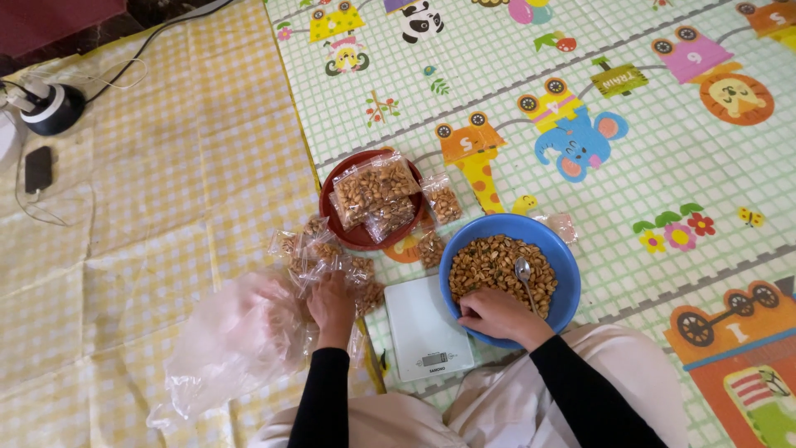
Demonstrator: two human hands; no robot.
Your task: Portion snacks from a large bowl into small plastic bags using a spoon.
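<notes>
Left hand (332, 305): rested on the floor mat among small filled packets, fingers curled down over them; whether the grip actually had hold of one, can't tell.
Right hand (495, 316): sat on the near rim of the blue bowl (566, 274), fingertips dipped into the nuts (493, 264); fingers bent loosely, can't tell if any nuts were pinched.
Nuts: roasted, pale brown, heaped in the blue bowl, which stood on the patterned mat just right of the scale.
Spoon (524, 274): metal, lying in the nuts w/ its bowl end up, towards the bowl's right side, not touched by either hand.
Scale (425, 326): flat white kitchen scale, between the two hands, nothing on its plate; touching or nearly touching the blue bowl's left edge.
Red bowl (336, 217): farther off, beyond the scale, w/ clear packets of nuts (375, 195) piled in it; a few more packets lay beside it to the right and near side.
Loose packets (311, 249): small clear ones, clustered just far of the left hand.
Big plastic bag (232, 344): clear, crumpled, on the yellow checked cloth (149, 232) left of the left hand, touching the wrist area.
Play mat (647, 166): children's mat w/ animal and train pictures, under the bowls and scale.
Far left: a black-and-white gadget (51, 106) w/ cable and a small dark device (38, 169) on the cloth, well apart from the hands.
Sleeves: both arms in black.
</notes>
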